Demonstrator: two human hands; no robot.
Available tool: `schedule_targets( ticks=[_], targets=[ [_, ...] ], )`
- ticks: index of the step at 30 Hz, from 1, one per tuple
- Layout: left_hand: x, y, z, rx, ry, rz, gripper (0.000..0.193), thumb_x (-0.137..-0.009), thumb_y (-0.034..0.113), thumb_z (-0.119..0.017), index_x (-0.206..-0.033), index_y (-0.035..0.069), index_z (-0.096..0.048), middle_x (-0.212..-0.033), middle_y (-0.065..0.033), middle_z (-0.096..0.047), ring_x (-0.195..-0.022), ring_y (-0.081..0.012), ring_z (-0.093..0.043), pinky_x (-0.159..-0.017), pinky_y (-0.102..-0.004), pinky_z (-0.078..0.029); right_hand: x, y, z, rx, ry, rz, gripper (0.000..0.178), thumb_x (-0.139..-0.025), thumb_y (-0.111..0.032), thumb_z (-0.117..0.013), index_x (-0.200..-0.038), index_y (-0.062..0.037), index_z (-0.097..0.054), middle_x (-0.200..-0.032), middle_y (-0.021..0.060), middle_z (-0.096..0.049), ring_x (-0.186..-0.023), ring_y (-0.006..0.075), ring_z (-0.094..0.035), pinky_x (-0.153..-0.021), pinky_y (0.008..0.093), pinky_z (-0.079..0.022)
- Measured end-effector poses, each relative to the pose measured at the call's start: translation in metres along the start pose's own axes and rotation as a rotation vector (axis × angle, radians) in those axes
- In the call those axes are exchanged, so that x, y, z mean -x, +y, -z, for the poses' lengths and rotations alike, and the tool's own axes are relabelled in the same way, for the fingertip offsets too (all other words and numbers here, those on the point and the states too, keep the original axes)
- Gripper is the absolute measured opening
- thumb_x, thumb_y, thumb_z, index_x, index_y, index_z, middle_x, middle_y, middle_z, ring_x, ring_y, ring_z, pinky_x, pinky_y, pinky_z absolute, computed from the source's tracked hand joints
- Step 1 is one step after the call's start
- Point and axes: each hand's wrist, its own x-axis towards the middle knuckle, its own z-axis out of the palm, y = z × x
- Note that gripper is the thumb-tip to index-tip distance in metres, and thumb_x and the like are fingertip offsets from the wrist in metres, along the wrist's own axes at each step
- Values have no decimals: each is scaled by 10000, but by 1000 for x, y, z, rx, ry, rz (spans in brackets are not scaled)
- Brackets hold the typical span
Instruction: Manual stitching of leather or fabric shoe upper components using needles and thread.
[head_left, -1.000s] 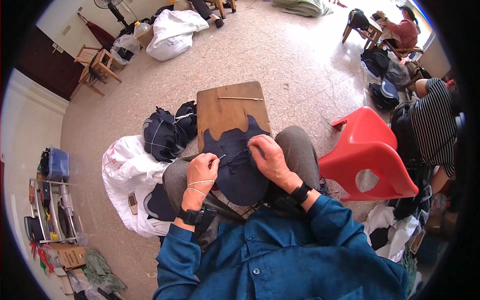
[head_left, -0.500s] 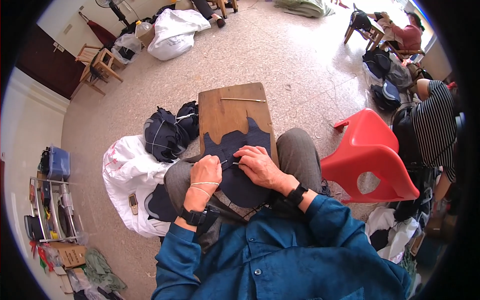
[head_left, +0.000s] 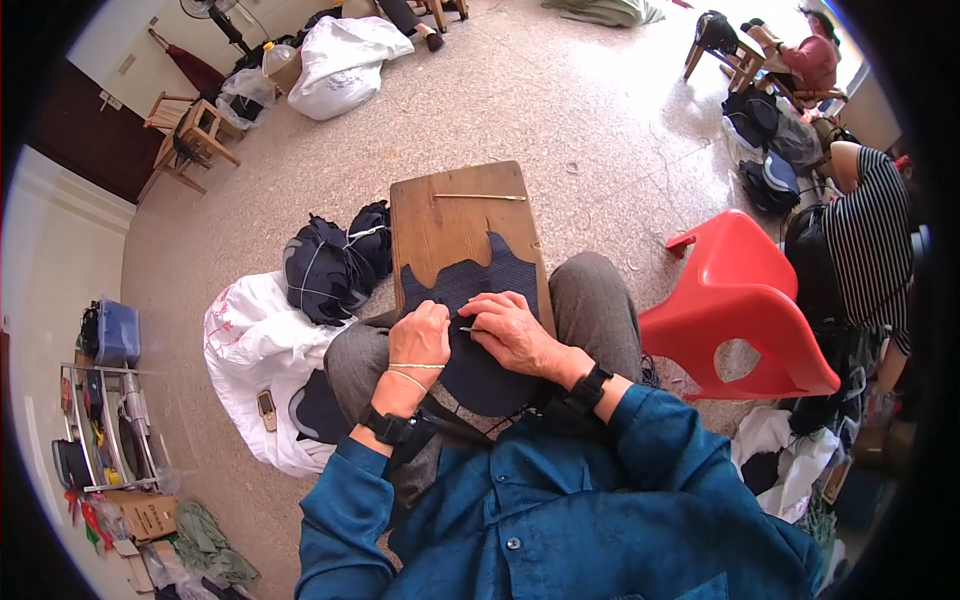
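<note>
Over the near end of the wooden bench (head_left: pixel 415 222) lies the navy fabric piece (head_left: pixel 485 388), where the right hand (head_left: pixel 512 335), pinching a slim metal tool (head_left: pixel 467 329), has closed in beside the curled left hand (head_left: pixel 420 337), its contents hidden, bringing both to one patch.

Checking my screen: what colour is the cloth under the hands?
The cloth is dark navy, clearest in head view.

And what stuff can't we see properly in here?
All in the head view:
Fingertips of the left hand: hidden by the hand itself, so what they pinch is unclear.
Thin metal tool: mostly covered by the fingers of the right hand.
Dark cloth: partly under both hands.
Phone: screen too small to read.
Far person's leg: the top edge cuts off the rest.
</note>
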Motion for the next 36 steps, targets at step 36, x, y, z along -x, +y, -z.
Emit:
schedule_targets(
  ticks=[36],
  targets=[
    [-7,1,-13,22,145,0,49,-778,65,-755,-792,51,-710,-817,-111,-585,-819,-322,-629,-744,-428,-499,-12,10,2,44,205,-133,136,-884,-44,-659,-1019,-40,-662,-952,157,-645,-905,390,-658,-775,454,-546]
  ],
)
